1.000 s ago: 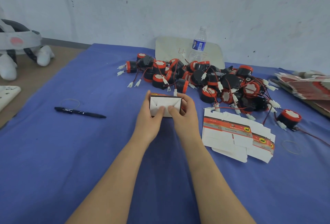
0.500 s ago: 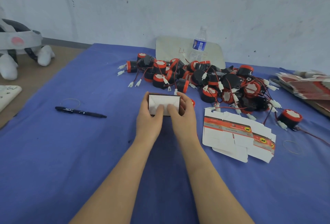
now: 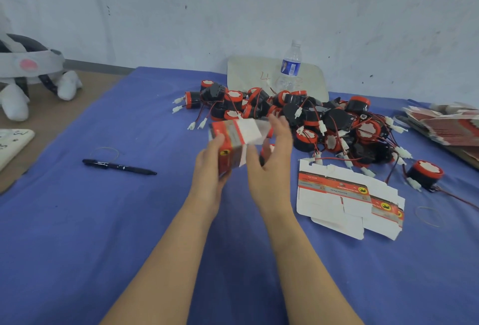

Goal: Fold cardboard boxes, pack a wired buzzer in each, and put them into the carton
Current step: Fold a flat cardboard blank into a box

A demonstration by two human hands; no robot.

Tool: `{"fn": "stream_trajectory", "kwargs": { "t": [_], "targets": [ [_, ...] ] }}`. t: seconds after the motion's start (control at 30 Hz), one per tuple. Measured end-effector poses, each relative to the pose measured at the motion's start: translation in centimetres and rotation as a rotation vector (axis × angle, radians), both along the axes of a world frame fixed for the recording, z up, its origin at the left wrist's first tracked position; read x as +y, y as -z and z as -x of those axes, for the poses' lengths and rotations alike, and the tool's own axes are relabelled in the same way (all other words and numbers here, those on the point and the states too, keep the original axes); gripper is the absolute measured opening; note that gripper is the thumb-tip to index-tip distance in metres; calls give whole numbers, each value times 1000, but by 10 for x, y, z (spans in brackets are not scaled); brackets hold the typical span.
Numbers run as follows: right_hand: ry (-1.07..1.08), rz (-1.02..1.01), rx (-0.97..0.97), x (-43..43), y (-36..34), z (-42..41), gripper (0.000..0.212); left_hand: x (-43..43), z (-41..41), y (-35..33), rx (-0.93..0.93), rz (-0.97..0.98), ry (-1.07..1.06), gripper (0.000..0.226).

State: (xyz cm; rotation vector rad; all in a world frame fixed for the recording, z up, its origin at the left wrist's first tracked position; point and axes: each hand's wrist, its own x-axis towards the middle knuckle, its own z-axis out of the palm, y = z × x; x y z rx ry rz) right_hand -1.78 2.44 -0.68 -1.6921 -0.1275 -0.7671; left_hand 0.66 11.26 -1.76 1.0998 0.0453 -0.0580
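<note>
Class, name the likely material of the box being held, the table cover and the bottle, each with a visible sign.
Box: thin printed card, it seems; plain white inside, red print outside, folded flaps.
Table cover: blue cloth, probably; matt, with soft wrinkles.
Bottle: clear plastic, likely; see-through wall, blue label.

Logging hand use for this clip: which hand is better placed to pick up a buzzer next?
Probably right. The right hand is open, gripping nothing, and nearest the buzzer pile, which lies on its side. The left hand grips the box, so it is occupied.
</note>
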Motion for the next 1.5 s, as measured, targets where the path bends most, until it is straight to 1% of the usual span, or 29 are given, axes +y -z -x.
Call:
{"fn": "stream_trajectory", "kwargs": {
  "t": [0.03,0.07,0.1,0.17,0.23,0.33,0.4,0.47,0.5,0.53,0.6,0.63,0.67,0.7,0.77,0.83,0.9,0.93,1.0,1.03,1.07,1.1,1.13,1.2,1.27,1.33,1.4,1.47,1.5],
  "targets": [
    [76,-8,2,-1,1,0,48,0,-1,1,33,89,-6,39],
    [117,-11,11,-3,1,0,40,1,-2,2,60,160,-3,40],
    [108,0,28,-5,1,0,30,1,-3,3,71,209,23,44],
    [-7,88,102,-4,2,0,16,0,-3,4,68,234,139,51],
    [-115,248,194,0,5,0,14,-1,0,4,50,230,219,50],
    [-130,475,225,0,8,-1,14,-2,-1,4,36,210,200,43],
    [-107,559,227,-4,6,-1,18,-5,0,4,54,107,162,39],
    [-66,672,234,-6,6,-1,19,-7,-2,6,95,-125,52,36],
    [-58,731,247,-6,7,-2,20,-6,-3,7,61,-269,-35,34],
    [-65,791,268,-5,9,-2,20,-3,-3,9,-32,-383,-145,33],
    [-92,895,279,-1,12,-2,21,4,1,8,-311,-450,-353,30],
    [-99,911,247,1,13,-2,20,7,2,7,-444,-476,-410,24],
    [-103,912,206,4,14,-2,18,9,3,6,-546,-533,-419,15],
    [-103,922,168,6,14,-2,16,9,3,5,-593,-606,-387,8],
    [-106,962,122,10,15,-4,17,10,0,6,-580,-720,-316,16],
    [-145,892,121,9,13,-4,19,14,-5,9,-481,-771,-322,20],
    [-141,670,124,7,8,-1,21,17,-8,12,-373,-762,-354,25],
    [-91,523,101,5,5,1,20,18,-8,12,-330,-774,-360,28],
    [67,224,25,-2,-1,1,17,17,-6,13,-295,-878,-359,35],
    [146,112,16,-7,-2,-1,17,15,-5,14,-300,-935,-364,36],
    [212,51,45,-14,-3,-4,19,15,-4,15,-309,-980,-381,36],
    [267,57,122,-21,-2,-8,21,14,-3,15,-317,-1012,-407,35],
    [308,113,225,-27,0,-11,25,14,-3,14,-320,-1038,-436,33],
    [324,214,357,-36,8,-17,28,14,-2,13,-326,-1086,-484,30],
    [236,164,347,-30,10,-18,27,13,-1,13,-346,-1118,-489,31],
    [132,146,340,-19,11,-16,45,12,0,14,-369,-1130,-470,32],
    [73,240,375,-9,14,-14,54,12,0,15,-379,-1133,-461,28],
    [130,325,388,-8,14,-15,54,14,-1,15,-363,-1095,-491,16],
    [188,320,381,-12,14,-17,54,15,-2,14,-338,-1054,-515,11]
  ]
}}
